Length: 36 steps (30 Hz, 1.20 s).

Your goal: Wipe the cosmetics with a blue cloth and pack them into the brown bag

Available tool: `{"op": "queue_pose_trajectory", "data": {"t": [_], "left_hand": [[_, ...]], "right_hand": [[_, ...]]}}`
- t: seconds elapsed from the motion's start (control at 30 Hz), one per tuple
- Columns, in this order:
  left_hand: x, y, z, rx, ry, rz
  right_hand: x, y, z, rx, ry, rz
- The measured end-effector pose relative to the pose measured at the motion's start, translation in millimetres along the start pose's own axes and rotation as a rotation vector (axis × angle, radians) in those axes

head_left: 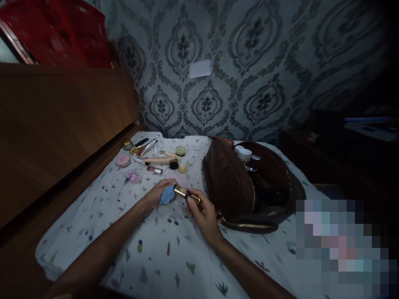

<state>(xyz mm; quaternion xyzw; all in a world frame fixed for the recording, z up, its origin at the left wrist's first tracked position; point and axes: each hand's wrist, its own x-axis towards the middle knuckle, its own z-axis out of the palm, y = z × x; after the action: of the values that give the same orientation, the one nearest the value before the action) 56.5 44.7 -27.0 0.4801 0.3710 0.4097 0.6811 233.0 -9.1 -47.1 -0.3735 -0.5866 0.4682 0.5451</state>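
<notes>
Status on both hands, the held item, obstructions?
Left hand: on blue cloth and gold tube. Right hand: gripping tube's other end. Open brown bag close on right; nothing visibly blocking.

A shiny gold tube (186,193) is spanning the gap between the left hand (158,194) and the right hand (202,211), tilting slightly down toward the right one. Its thicker part is showing dark trim at the left-hand end, while its slimmer part is running into the right-hand fingers. A light-blue cloth (167,195) is bunching in soft, crumpled folds within the left hand, its loose part hanging just below the fingers.
</notes>
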Motion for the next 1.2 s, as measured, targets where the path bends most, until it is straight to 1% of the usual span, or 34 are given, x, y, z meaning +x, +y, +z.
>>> {"op": "queue_pose_trajectory", "data": {"t": [0.2,0.4,0.5,0.6,0.7,0.73,1.0,1.2], "left_hand": [[0.5,-3.1,-0.2,-0.028,0.02,-0.018],[-1.1,0.3,0.9,-0.052,0.015,-0.026],[-2.9,2.9,3.5,-0.065,0.003,-0.021],[-5.3,4.9,5.3,-0.083,-0.036,0.005],[-7.4,5.4,4.8,-0.09,-0.12,0.045],[-7.7,5.1,4.3,-0.083,-0.129,0.053],[-4.1,0.9,5.0,0.007,-0.032,0.044],[-6.6,5.6,9.5,0.029,-0.024,0.019]], "right_hand": [[0.4,-2.7,0.5,-0.032,0.014,-0.005],[-2.4,-5.6,0.3,-0.102,0.043,0.002],[-1.7,-2.5,-0.8,-0.129,0.104,0.013],[-0.1,1.2,-1.8,-0.135,0.178,0.026],[0.4,3.3,-1.6,-0.114,0.192,0.046],[0.2,3.3,-1.3,-0.11,0.19,0.048],[-3.0,-3.7,-0.2,-0.113,0.154,0.031],[-4.7,-8.4,0.3,-0.148,0.149,-0.014]]}}
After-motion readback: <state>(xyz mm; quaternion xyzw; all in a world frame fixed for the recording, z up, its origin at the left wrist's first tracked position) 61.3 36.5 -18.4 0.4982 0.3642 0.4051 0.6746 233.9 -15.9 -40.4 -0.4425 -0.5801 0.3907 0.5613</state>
